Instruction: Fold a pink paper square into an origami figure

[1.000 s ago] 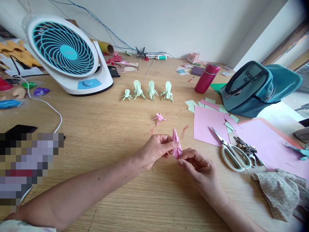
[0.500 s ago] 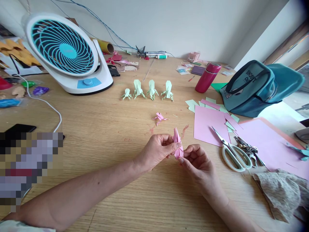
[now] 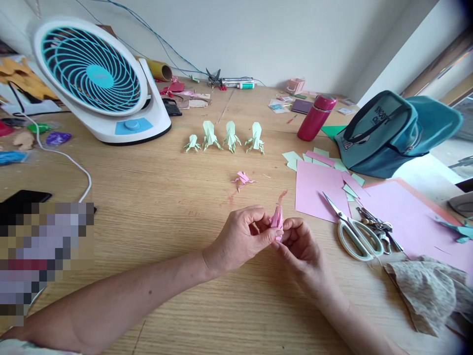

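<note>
While the left hand (image 3: 242, 239) pinches the folded pink paper (image 3: 276, 222) above the bench (image 3: 166, 197), the right hand (image 3: 305, 259) pinches its six-o'clock end; shaping a fold seems the step in hand, so the next move calls for firm, even pressure.

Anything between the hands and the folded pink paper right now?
Nothing visible. The left hand pinches the folded pink paper, and the right hand is at its lower end. The small pink figure lies beyond it, the scissors to the right, both apart from the hands.
</note>
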{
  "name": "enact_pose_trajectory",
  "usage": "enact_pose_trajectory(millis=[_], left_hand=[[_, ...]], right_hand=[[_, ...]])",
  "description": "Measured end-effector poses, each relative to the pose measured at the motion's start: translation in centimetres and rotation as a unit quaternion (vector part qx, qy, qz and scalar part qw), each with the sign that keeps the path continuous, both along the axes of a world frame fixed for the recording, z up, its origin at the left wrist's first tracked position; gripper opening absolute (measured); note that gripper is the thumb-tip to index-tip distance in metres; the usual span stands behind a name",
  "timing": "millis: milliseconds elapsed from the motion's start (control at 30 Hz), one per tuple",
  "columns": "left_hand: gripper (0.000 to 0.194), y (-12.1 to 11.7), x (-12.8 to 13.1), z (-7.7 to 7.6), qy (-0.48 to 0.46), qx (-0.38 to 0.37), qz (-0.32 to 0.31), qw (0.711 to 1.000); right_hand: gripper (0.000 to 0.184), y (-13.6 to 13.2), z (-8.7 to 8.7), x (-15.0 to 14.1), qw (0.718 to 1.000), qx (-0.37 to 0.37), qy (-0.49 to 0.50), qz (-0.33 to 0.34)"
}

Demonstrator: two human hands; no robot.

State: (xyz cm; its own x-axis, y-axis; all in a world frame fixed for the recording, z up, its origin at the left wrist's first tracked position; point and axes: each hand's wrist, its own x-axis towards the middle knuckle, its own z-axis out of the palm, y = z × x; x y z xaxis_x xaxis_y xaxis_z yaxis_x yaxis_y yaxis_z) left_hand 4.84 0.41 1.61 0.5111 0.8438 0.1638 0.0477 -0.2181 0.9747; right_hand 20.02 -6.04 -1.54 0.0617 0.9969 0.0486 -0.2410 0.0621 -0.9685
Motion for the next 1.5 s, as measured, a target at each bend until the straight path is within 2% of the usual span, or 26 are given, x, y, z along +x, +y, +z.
enact_pose_trajectory(millis=[100,333,767,1033,1333,1500], left_hand=[[0.021,0.0,-0.1,0.3,0.01,0.001,0.004,1.0],[0.02,0.3,-0.2,1.0,0.004,-0.016,0.004,1.0],[0.021,0.0,0.0,0.8,-0.031,-0.046,-0.019,0.998],[0.022,0.5,-0.2,0.7,-0.068,-0.061,-0.024,0.996],[0.025,0.4,-0.1,0.5,-0.011,-0.029,-0.023,0.999],[0.022,0.2,-0.1,0.5,-0.009,-0.011,-0.02,1.0]], right_hand=[[0.033,0.1,0.3,0.1,1.0,-0.023,-0.008,0.004],[0.035,0.2,0.7,0.3,0.992,-0.069,-0.097,0.039],[0.03,0.0,0.7,0.4,0.994,-0.043,-0.091,0.039],[0.032,0.4,0.9,0.6,0.994,-0.096,-0.04,0.029],[0.035,0.2,1.4,0.6,0.994,-0.056,-0.093,0.022],[0.036,0.1,1.4,0.6,0.993,-0.066,-0.085,0.042]])
